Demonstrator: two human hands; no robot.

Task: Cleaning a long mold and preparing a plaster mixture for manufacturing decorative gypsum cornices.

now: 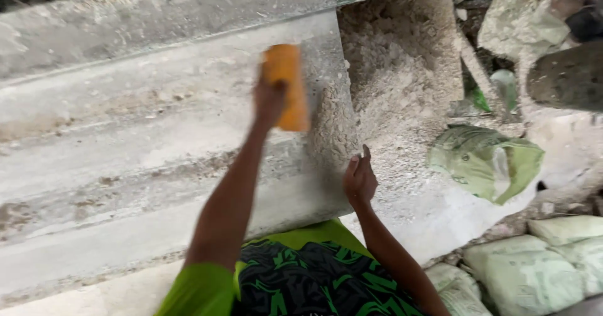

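One orange float gripped in left hand, right hand empty on one concrete slab

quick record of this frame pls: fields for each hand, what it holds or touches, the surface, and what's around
left hand: raised, gripping an orange block against the grey stepped concrete surface; blurred
right hand: empty, fingers resting at the surface's right edge
beside edge: heap of pale rubble
right side: crumpled green sack, pale filled bags lower right
clothing: green and black patterned garment
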